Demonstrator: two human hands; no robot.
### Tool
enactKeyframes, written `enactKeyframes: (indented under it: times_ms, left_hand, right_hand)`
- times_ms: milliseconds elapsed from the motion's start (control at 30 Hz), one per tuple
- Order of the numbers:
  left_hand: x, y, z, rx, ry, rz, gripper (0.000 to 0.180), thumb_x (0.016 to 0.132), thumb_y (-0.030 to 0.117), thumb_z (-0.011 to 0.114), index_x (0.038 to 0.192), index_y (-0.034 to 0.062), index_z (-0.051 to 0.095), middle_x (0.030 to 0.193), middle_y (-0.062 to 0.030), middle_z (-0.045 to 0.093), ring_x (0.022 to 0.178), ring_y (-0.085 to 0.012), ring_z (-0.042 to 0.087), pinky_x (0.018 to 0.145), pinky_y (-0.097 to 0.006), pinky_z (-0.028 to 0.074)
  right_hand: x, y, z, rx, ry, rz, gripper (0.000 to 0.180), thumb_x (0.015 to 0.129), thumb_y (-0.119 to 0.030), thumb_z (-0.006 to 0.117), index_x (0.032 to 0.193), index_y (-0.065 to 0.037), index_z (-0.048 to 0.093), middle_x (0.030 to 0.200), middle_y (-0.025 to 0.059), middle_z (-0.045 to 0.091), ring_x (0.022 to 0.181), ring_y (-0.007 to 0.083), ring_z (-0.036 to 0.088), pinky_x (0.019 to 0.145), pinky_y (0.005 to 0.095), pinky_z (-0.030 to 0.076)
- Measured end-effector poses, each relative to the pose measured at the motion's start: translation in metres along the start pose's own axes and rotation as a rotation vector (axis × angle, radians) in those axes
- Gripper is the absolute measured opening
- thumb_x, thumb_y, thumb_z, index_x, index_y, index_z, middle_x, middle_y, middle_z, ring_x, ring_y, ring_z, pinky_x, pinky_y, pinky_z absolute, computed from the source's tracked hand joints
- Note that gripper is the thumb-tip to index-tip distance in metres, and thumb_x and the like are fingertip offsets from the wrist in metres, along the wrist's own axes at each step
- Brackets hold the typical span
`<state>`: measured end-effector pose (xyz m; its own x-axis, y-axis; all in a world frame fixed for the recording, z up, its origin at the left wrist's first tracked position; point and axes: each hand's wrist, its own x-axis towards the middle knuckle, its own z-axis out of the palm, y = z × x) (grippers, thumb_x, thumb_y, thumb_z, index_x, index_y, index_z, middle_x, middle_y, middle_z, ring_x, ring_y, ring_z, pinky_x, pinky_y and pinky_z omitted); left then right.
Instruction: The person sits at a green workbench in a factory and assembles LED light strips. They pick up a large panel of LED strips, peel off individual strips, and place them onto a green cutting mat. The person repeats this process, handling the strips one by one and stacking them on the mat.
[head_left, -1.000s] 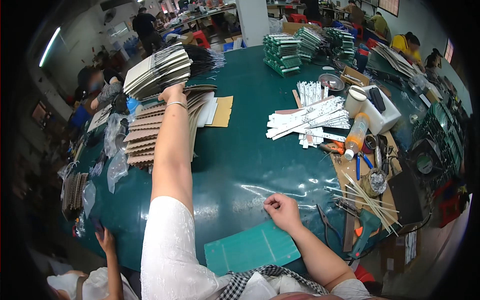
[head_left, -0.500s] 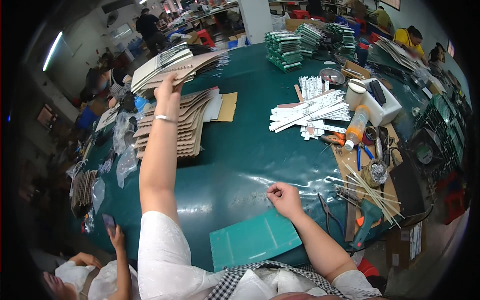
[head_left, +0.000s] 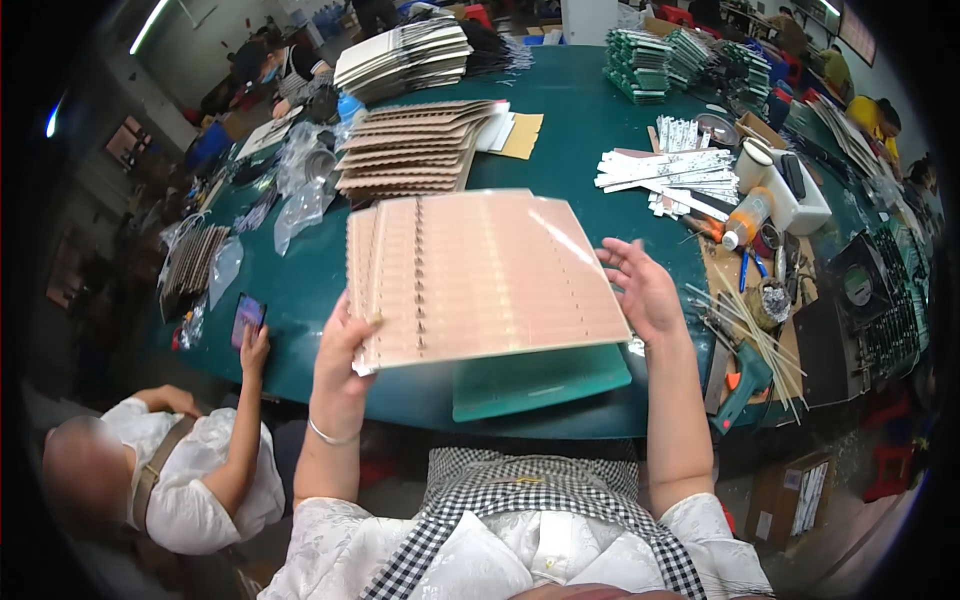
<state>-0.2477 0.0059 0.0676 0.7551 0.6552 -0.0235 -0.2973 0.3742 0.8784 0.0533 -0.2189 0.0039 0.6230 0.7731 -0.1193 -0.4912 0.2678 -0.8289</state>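
Here, pink sheet (head_left: 490,275) lying flat, long axis left-right, left hand (head_left: 345,355) gripping it, right hand (head_left: 645,295) open.

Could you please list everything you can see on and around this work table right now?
Pink perforated sheet: one, pale pink, held above the near table edge.
Cutting mat: one, green, under the sheet.
Table: one, dark green.
Stack of brown sheets: one, brown, beyond the pink sheet.
White strips: a loose pile, far right of centre.
Glue bottle: one, clear with an orange cap, lying at the right.
Green stacks: several, far edge.
Plastic bags: a few, clear, left side.
Seated person: one, in white, lower left, holding a phone.
Left hand: grips the sheet's near left corner.
Right hand: open against the sheet's right edge.
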Motion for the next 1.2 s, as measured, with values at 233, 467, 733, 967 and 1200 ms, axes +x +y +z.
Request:
enactKeyframes:
  times_ms: [233, 467, 733, 967, 1200]
  left_hand:
    - [-0.048, -0.021, -0.057, -0.188, 0.085, -0.045, 0.075, 0.073, -0.007, 0.061, 0.14, -0.0024, 0.029, 0.131, -0.0177, 0.05, 0.12, -0.0271, 0.053, 0.1, -0.037, 0.046]
    - [-0.032, -0.034, -0.129, -0.175, 0.076, -0.077, 0.07, 0.078, -0.004, 0.061, 0.14, 0.0004, 0.03, 0.13, -0.0164, 0.051, 0.117, -0.0282, 0.055, 0.097, -0.04, 0.049]
    - [-0.016, -0.044, -0.222, -0.177, 0.215, -0.208, 0.043, 0.099, 0.018, 0.043, 0.137, -0.0021, 0.038, 0.127, -0.0171, 0.056, 0.111, -0.0248, 0.06, 0.094, -0.037, 0.051]
    - [0.014, -0.034, -0.266, 0.291, 0.316, -0.101, 0.055, 0.083, -0.008, 0.055, 0.136, -0.0088, 0.038, 0.125, -0.0187, 0.057, 0.108, -0.0228, 0.061, 0.088, -0.031, 0.051]
    - [0.016, 0.001, -0.21, 2.053, 0.586, 0.273, 0.045, 0.078, 0.014, 0.071, 0.118, -0.002, 0.06, 0.126, -0.0196, 0.057, 0.113, -0.0312, 0.056, 0.093, -0.039, 0.046]
  right_hand:
    - [0.003, 0.022, 0.04, -0.449, -0.084, 0.248, 0.053, 0.081, -0.004, 0.069, 0.129, 0.006, 0.047, 0.118, 0.0109, 0.057, 0.098, 0.0161, 0.061, 0.079, 0.0301, 0.053]
    - [0.04, 0.047, 0.082, -0.782, -0.156, 0.343, 0.062, 0.074, 0.006, 0.07, 0.131, 0.007, 0.045, 0.107, 0.0164, 0.062, 0.084, 0.0182, 0.066, 0.075, 0.0296, 0.056]
    - [0.037, 0.069, 0.115, -0.278, -0.052, 0.439, 0.061, 0.076, 0.009, 0.065, 0.131, 0.004, 0.039, 0.1, 0.0172, 0.064, 0.082, 0.0226, 0.068, 0.067, 0.0329, 0.058]
    - [-0.022, 0.038, 0.132, -0.279, -0.08, 0.223, 0.057, 0.079, 0.009, 0.061, 0.131, 0.003, 0.036, 0.099, 0.0164, 0.065, 0.081, 0.0208, 0.068, 0.06, 0.0301, 0.058]
    - [-0.086, -0.003, 0.106, -0.115, -0.078, -0.055, 0.06, 0.078, 0.006, 0.063, 0.131, 0.003, 0.034, 0.098, 0.0174, 0.066, 0.082, 0.019, 0.067, 0.062, 0.0285, 0.058]
